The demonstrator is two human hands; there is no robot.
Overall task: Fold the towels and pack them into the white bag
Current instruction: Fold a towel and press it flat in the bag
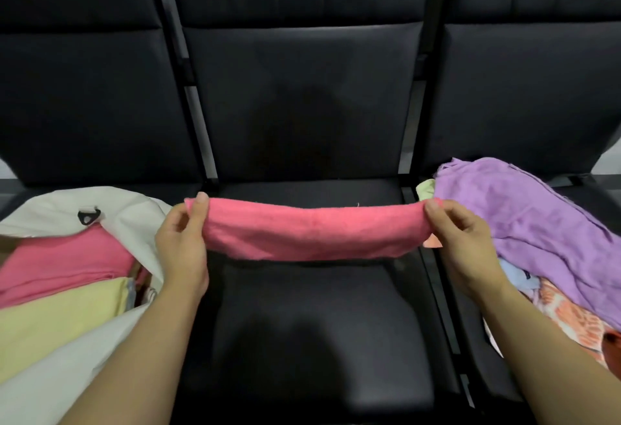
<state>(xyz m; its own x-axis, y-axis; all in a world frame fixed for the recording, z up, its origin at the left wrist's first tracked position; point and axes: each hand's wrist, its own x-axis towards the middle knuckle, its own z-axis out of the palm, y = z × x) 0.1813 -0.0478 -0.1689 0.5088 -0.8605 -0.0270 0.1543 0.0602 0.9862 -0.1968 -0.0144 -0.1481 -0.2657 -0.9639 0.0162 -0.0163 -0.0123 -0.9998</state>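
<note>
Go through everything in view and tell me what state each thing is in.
Pink towel: folded into a strip, held stretched above the seat.
Left hand: pinching one end.
Right hand: pinching the other end.
White bag: open, towels inside.
Purple towel: crumpled, unfolded.

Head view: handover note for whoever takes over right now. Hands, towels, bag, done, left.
Left hand pinches the left end of the pink towel; right hand pinches the right end. The towel is folded into a long band and held stretched above the middle black seat.
White bag lies open on the left seat; a folded pink towel and a folded yellow towel are already inside.
Unfolded pile on the right seat: purple towel on top, orange patterned cloth and others beneath.
Left: finish this fold, bag it, then work through the pile.
</note>
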